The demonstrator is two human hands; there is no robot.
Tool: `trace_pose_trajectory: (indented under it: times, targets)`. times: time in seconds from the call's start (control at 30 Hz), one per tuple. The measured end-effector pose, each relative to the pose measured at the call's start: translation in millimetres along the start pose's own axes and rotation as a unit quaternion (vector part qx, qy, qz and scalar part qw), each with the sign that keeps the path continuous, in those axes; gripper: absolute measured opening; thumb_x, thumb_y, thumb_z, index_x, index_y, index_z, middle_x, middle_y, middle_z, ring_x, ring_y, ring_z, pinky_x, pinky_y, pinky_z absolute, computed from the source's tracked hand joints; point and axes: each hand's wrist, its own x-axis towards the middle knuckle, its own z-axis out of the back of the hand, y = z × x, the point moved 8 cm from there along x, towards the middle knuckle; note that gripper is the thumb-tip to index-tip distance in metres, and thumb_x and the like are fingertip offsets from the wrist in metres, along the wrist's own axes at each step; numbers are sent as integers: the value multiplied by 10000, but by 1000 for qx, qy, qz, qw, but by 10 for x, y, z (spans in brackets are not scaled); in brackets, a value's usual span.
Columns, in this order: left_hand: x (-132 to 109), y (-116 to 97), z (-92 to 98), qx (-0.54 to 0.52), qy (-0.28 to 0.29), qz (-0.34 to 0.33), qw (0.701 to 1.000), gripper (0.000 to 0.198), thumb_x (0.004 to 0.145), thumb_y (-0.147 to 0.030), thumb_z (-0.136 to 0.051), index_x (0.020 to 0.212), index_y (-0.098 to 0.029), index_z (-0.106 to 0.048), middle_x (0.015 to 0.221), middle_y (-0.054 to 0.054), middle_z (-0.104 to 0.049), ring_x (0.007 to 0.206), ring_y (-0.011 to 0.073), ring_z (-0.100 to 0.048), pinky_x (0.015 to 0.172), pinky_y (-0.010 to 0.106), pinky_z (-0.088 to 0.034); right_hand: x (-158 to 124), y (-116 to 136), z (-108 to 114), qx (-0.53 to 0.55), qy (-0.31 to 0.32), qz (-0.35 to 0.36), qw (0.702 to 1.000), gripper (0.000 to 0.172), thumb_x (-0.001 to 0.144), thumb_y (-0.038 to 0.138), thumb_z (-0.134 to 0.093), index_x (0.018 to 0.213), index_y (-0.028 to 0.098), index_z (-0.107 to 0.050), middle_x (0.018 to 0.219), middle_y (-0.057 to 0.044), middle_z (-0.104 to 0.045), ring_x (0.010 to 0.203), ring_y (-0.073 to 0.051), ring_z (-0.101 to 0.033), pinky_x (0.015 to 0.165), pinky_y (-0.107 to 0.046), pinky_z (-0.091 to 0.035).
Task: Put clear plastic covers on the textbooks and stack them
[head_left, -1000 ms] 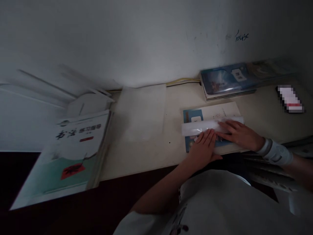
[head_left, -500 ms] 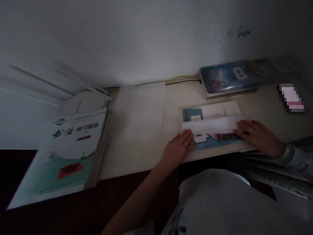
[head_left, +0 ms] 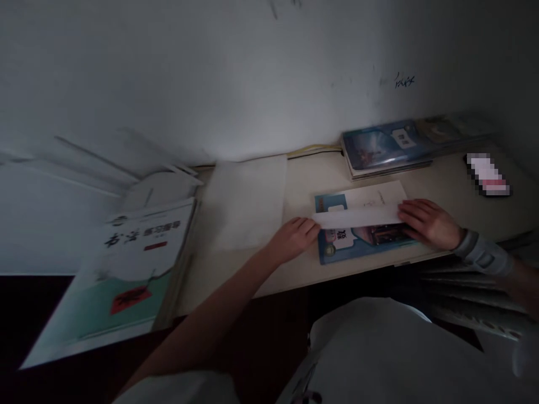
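A narrow strip of folded white paper [head_left: 357, 217] lies across a textbook [head_left: 337, 255] with a blue and white cover. My left hand [head_left: 297, 238] is closed, its curled fingers pinching the strip's left end. At the opposite end, my right hand [head_left: 432, 224] grips the strip, with the fingers bent over it and the thumb lower down by the book. A grey band circles my right wrist. The strip covers the middle of the book's cover, leaving its upper and lower parts visible.
A large sheet of white paper [head_left: 248, 202] lies left of the book on the pale table [head_left: 236, 275]. Books are stacked [head_left: 379, 148] against the wall. A phone [head_left: 488, 175] rests at the right. A pile of larger green-and-white books [head_left: 138, 247] sits at the left edge.
My left hand has gone from lying flat with extended fingers to curling around the strip's left end. My right hand stays at the right end. The camera view has shifted slightly.
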Motion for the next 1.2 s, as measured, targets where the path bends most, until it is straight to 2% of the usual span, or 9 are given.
trace_pose_trajectory:
  times: [0.1, 0.17, 0.33, 0.47, 0.53, 0.63, 0.8, 1.0, 1.2]
  targets:
    - [21, 370, 122, -90, -68, 133, 985, 230, 917, -206, -426, 898, -184, -655, 833, 67, -666, 832, 184, -620, 786, 334, -498, 147, -292, 76, 73, -39, -82, 993, 267, 948, 278, -426, 1048, 207, -663, 1111, -98, -685, 1043, -225, -622, 893, -404, -497]
    - [41, 625, 91, -196, -109, 231, 947, 215, 905, -271, -452, 929, -193, -651, 900, 65, -671, 882, 177, -614, 828, 333, -495, 269, -626, 57, 167, -75, -178, 967, 293, 937, 390, -434, 945, 212, -667, 975, -80, -700, 910, -216, -642, 817, -382, -509]
    - [117, 965, -397, -460, -155, 433, 760, 219, 799, -367, -564, 831, -160, -628, 796, 31, -647, 737, 133, -592, 718, 265, -493, 509, -1289, -268, 335, -122, -347, 867, 426, 762, 622, -549, 712, 201, -577, 707, -41, -621, 687, -186, -567, 677, -346, -468]
    - [201, 996, -751, -560, -114, 494, 655, 251, 797, -395, -552, 769, -150, -600, 636, -12, -551, 571, 105, -512, 565, 230, -435, 507, -1437, -482, 312, -65, -414, 852, 401, 778, 567, -545, 679, 182, -599, 673, -36, -607, 662, -173, -536, 655, -324, -420]
    - [250, 1010, -844, -539, -49, 497, 678, 273, 811, -403, -541, 728, -148, -596, 586, -17, -519, 536, 106, -485, 540, 231, -409, 479, -1438, -581, 285, -8, -433, 855, 370, 791, 518, -553, 670, 174, -618, 667, -39, -613, 653, -175, -536, 633, -314, -395]
    - [335, 1051, -845, -399, 52, 472, 784, 309, 838, -389, -530, 666, -146, -611, 607, 18, -550, 589, 134, -512, 581, 251, -408, 473, -1421, -711, 234, 56, -430, 870, 290, 787, 425, -588, 661, 166, -623, 682, -48, -626, 668, -180, -545, 617, -302, -367]
    - [611, 996, -636, -206, 71, 381, 898, 213, 858, -309, -541, 862, -169, -702, 934, 99, -650, 853, 192, -585, 753, 289, -436, 527, -1409, -792, 112, 68, -385, 913, 267, 813, 415, -564, 724, 174, -634, 757, -70, -642, 685, -183, -542, 615, -295, -375]
    - [929, 884, -649, -280, 67, 290, 912, 204, 870, -281, -541, 860, -156, -702, 879, 70, -675, 795, 156, -591, 768, 264, -433, 748, -1140, -688, 84, 19, -239, 967, 264, 869, 357, -491, 785, 168, -654, 872, -101, -621, 868, -227, -560, 775, -341, -420]
    - [1025, 833, -689, -372, 65, 286, 881, 163, 827, -281, -601, 846, -161, -709, 841, 39, -703, 751, 141, -605, 719, 248, -423, 962, -919, -654, 110, 40, -196, 973, 276, 894, 380, -478, 803, 167, -630, 829, -89, -641, 797, -212, -563, 742, -320, -398]
